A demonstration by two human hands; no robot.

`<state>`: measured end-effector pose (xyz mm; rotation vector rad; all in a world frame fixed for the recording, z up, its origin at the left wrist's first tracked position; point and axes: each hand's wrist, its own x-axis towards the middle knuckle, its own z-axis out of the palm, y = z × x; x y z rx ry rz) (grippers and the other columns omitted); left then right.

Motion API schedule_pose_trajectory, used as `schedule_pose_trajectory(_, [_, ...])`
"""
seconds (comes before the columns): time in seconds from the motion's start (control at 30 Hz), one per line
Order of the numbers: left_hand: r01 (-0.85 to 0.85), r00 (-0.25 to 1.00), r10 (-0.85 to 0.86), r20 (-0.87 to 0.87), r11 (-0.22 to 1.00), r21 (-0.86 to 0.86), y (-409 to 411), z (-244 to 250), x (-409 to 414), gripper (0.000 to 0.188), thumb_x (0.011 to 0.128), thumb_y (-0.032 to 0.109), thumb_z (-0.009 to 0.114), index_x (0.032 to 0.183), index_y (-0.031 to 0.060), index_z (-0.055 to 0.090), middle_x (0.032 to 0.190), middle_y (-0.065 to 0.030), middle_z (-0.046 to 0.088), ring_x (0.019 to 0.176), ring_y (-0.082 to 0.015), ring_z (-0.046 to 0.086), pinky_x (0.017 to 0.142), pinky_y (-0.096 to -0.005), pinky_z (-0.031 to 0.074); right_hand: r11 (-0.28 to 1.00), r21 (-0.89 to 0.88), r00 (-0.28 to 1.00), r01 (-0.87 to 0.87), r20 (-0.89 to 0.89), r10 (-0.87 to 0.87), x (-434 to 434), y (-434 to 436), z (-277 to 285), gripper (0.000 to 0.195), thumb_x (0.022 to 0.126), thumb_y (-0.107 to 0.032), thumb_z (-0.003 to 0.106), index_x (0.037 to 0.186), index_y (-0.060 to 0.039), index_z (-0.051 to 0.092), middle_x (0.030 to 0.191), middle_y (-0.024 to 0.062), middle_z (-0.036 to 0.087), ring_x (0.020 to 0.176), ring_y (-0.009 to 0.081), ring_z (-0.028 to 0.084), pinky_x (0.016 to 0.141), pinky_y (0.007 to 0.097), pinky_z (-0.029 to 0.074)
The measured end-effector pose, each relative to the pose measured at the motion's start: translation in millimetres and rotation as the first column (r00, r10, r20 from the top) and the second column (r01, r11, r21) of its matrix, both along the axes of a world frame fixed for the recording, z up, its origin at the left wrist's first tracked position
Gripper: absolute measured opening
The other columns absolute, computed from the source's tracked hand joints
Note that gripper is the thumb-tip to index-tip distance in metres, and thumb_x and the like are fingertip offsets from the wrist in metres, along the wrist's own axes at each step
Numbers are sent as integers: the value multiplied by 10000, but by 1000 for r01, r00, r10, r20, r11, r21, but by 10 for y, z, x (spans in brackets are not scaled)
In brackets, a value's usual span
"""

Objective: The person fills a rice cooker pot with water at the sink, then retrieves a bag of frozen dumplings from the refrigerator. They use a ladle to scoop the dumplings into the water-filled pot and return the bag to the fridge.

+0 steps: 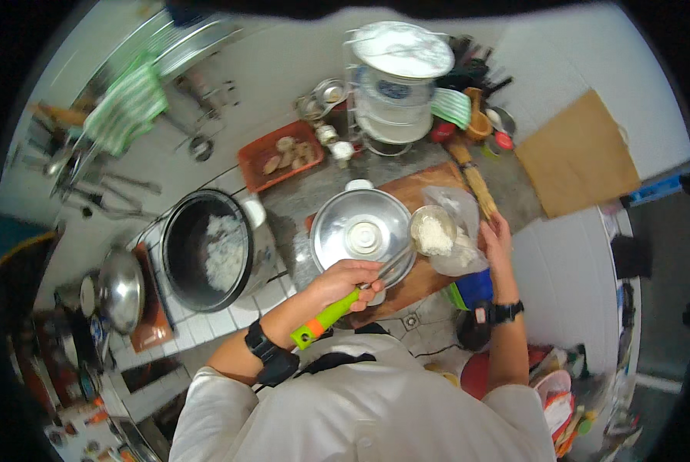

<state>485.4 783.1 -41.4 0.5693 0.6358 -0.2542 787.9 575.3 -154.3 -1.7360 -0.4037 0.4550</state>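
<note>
My left hand (350,280) grips the shaft of a metal ladle with a green and orange handle (336,310). The ladle's bowl, heaped with white rice (435,235), is over a clear plastic bag (463,205) at the right of a wooden board (431,182). My right hand (497,234) is at the bag's right edge, its fingers partly hidden; whether they pinch the plastic is unclear. Some pale food shows inside the bag. A lidded metal pot (336,216) stands on the board, below the ladle's shaft. At the left, a dark cooking pot (174,254) holds more white rice.
An orange plastic basket (251,178) with ginger-like roots stands behind the pots, beside a white rack of stacked containers (394,110). A bundled straw brush (479,187) lies by the board's right edge. A domed metal lid (122,289) is at the left, and cardboard (579,153) leans at the right.
</note>
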Motion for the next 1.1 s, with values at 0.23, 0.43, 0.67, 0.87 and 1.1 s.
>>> schedule_pose_trajectory(0.23, [-432,900,433,40,880,197,437,450,-1594,327,914,67,466,1233,-4,488,803,-36,532,532,-75,442,402,-211,368,957,-54,941,284,208,-267,-343,-404,-344,453,904,-209,606,1248,57,480,1233,160,525,1116,242,506,985,336,385])
schedule_pose_trajectory(0.43, [-481,641,763,-82,482,732,676,170,-2637,338,903,42,424,1216,-63,498,634,-19,503,417,-105,434,376,-248,405,959,-72,936,274,247,-249,-662,-287,-399,401,915,-192,590,1207,66,495,1165,148,565,1085,246,526,968,342,396])
schedule_pose_trajectory(0.67, [287,842,539,20,-479,829,1054,-778,-3247,416,878,60,457,1278,-44,502,673,-112,576,484,-144,543,477,-309,454,966,-76,924,249,318,-213,-1127,253,70,405,925,-171,551,1232,75,454,1195,180,533,1107,277,514,982,372,391])
schedule_pose_trajectory(0.87, [-108,718,655,-236,440,891,992,-65,-3220,438,824,8,456,1251,-57,530,643,-40,532,432,-129,503,367,-269,409,945,-82,845,318,476,-243,-947,12,-345,455,921,-194,558,1261,78,425,1253,205,482,1185,306,446,1021,396,349])
schedule_pose_trajectory(1.1, [-125,760,586,-282,558,820,1416,-455,-3176,316,824,-3,432,1087,-103,575,609,-85,524,393,-150,478,329,-292,392,931,-214,822,296,554,-134,-1171,176,-248,462,911,-204,583,1260,67,446,1255,211,484,1174,319,452,1025,402,330])
